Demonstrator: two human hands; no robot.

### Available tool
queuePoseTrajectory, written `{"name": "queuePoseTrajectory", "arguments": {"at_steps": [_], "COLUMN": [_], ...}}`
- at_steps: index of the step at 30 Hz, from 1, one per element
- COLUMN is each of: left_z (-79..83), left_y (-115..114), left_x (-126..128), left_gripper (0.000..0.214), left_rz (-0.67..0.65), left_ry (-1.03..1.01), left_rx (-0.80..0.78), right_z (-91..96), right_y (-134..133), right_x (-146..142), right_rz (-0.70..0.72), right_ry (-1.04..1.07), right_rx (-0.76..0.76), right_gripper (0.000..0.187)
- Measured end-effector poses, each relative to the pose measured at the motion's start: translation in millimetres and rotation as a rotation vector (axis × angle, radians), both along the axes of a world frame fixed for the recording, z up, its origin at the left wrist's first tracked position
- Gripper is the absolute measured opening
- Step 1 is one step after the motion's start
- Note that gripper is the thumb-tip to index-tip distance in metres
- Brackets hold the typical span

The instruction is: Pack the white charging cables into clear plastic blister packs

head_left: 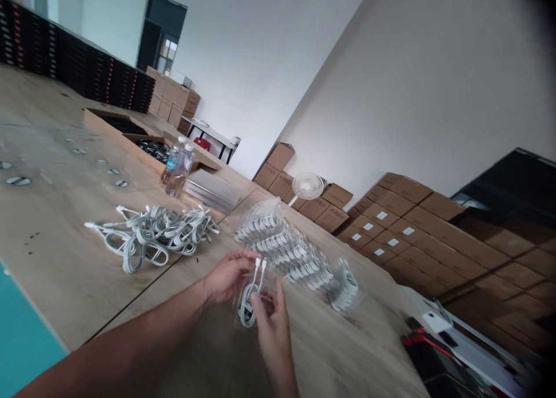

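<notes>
My left hand and my right hand meet over the wooden table, both closed on one coiled white cable that appears to sit in a small clear bag. Its two plug ends stick up between my fingers. Just beyond my hands lies a heap of bagged white cable coils in clear plastic. To the left, a loose pile of unbagged grey-white cables is spread on the table.
Two water bottles stand behind the loose pile, beside a stack of clear sleeves. An open cardboard box holds dark items. A small white fan and stacked cartons line the wall.
</notes>
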State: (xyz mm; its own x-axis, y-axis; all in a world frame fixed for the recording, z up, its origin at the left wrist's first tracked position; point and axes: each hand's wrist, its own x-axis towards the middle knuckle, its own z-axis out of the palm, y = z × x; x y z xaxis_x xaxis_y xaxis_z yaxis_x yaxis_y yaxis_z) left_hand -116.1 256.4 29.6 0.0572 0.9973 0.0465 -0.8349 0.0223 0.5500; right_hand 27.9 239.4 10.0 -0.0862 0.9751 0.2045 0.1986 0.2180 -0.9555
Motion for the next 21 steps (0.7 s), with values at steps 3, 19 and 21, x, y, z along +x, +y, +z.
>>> {"name": "queuePoseTrajectory", "arguments": {"at_steps": [3,19,21], "left_z": [0.2,-11.3,-13.9], "left_y": [-6.2,-7.7,-3.0], "left_x": [10.1,31.0,28.6], "left_gripper": [0.024,0.036,0.036], "left_rz": [-0.110,-0.051,0.010], "left_ry": [0.038,0.011,-0.046], "left_rx": [0.015,-0.026,-0.058], "right_z": [6.0,2.3,-1.3], "right_y": [6.1,15.2,17.0], "right_x": [6.7,14.4,15.8], "right_rz": [-0.098,-0.121,-0.157], "right_ry": [-0.021,0.030,0.026], "right_rx": [-0.012,0.022,0.021], "right_gripper": [0.072,0.051,0.057]}}
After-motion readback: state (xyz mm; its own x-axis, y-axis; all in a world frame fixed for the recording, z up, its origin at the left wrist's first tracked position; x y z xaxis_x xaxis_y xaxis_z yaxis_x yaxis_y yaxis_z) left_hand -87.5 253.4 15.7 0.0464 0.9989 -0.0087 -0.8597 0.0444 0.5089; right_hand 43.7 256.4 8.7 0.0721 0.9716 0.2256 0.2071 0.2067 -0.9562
